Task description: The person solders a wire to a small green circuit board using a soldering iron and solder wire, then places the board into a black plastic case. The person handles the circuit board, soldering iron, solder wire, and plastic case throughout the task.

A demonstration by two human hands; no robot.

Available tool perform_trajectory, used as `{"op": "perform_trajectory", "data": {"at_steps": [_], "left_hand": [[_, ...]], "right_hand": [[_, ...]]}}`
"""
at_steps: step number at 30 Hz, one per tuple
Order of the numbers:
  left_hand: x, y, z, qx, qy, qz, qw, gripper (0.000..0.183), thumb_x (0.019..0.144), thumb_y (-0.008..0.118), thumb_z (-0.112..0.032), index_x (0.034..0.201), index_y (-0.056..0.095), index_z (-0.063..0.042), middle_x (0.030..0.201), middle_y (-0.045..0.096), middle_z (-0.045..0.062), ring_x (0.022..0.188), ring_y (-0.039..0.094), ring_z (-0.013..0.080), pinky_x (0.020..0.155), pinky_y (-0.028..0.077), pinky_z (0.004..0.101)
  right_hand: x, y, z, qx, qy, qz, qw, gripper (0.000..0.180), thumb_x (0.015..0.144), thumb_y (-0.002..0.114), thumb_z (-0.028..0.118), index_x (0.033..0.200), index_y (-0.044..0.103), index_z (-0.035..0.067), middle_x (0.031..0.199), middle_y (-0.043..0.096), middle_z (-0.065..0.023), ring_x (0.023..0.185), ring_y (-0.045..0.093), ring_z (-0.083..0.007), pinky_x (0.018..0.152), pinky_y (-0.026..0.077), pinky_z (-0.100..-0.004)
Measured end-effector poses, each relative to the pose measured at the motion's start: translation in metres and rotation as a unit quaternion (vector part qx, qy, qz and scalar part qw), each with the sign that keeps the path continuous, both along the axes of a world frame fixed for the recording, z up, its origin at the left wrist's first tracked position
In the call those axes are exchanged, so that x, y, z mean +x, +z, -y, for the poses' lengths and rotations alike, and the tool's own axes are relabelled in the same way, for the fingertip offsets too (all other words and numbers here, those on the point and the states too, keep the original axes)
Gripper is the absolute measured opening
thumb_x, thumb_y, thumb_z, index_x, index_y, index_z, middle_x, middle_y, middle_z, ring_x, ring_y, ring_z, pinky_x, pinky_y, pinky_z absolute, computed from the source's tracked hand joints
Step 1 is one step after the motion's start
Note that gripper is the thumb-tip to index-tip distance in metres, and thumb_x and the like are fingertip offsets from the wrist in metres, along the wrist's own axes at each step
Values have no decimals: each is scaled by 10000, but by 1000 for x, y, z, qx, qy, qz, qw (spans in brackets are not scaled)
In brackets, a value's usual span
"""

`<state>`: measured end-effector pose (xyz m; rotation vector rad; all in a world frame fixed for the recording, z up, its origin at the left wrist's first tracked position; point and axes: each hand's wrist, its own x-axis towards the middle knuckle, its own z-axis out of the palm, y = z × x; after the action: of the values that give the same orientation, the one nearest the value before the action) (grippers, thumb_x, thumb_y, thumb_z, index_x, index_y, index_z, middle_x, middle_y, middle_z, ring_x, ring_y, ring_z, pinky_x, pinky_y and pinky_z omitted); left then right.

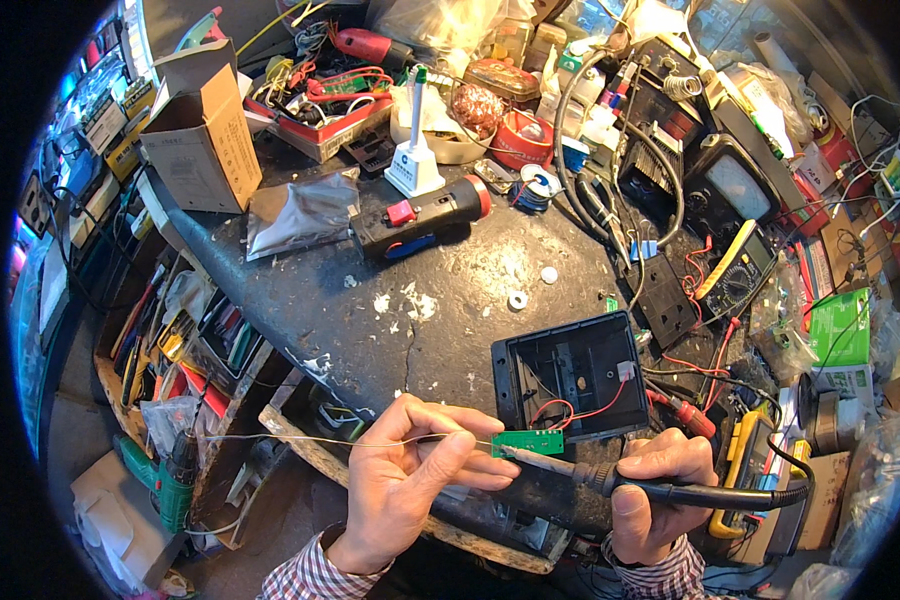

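Observation:
My left hand (412, 465) pinches a long thin solder wire (307, 440) between thumb and fingers, and its fingertips are at the left end of a small green circuit board (544, 442). My right hand (660, 487) grips the black handle of a soldering iron (547, 460). The iron's tip lies over the board's left part, close to the wire's end. Just beyond the board an open black plastic housing (504, 375) rests on the dark workbench, with red wires (596, 411) inside it. Whether those wires join the board cannot be told.
A black flashlight (420, 217) and a silvery bag (300, 214) lie farther back, by an open cardboard box (202, 150). On the right are a yellow-edged multimeter (739, 274), an analog meter (735, 184) and a red-handled screwdriver (690, 416). An open drawer of tools (112, 375) stands at left.

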<state>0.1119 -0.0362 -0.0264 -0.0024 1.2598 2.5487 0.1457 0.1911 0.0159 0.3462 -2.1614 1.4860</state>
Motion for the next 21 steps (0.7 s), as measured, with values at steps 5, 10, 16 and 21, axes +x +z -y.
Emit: {"op": "perform_trajectory", "data": {"at_steps": [5, 10, 16, 21], "left_hand": [[0, 0, 0, -1, -2, -2, 1000, 123, 1145, 606, -42, 1151, 537, 60, 1322, 671, 302, 1054, 815, 389, 909, 733, 487], [0, 0, 1, 5, -3, 6, 1000, 113, 1148, 595, -35, 1156, 535, 61, 1326, 671, 303, 1063, 812, 388, 916, 730, 484], [0, 0, 0, -3, -2, 6, 1000, 120, 1146, 602, -38, 1151, 536, 62, 1318, 674, 302, 1065, 811, 390, 915, 730, 488], [0, 2, 1, -3, -6, 5, 1000, 138, 1149, 604, -60, 1145, 532, 59, 1316, 674, 305, 1056, 814, 390, 910, 731, 491]], "right_hand": [[0, 0, 0, 2, -3, 0, 1000, 440, 992, 885, 346, 1027, 623, -6, 809, 559, -29, 673, 500, -90, 597, 438, -260], [-1, -1, 0, 16, -2, -7, 1000, 448, 993, 884, 357, 1025, 623, -6, 805, 554, -27, 675, 501, -91, 601, 439, -262], [0, 0, -1, 16, 0, -5, 1000, 446, 996, 881, 358, 1024, 624, -5, 803, 551, -26, 670, 496, -88, 596, 437, -262], [-1, -1, -1, 6, 8, -14, 1000, 447, 998, 880, 357, 1024, 623, -9, 804, 553, -28, 668, 492, -88, 594, 437, -261]]}}
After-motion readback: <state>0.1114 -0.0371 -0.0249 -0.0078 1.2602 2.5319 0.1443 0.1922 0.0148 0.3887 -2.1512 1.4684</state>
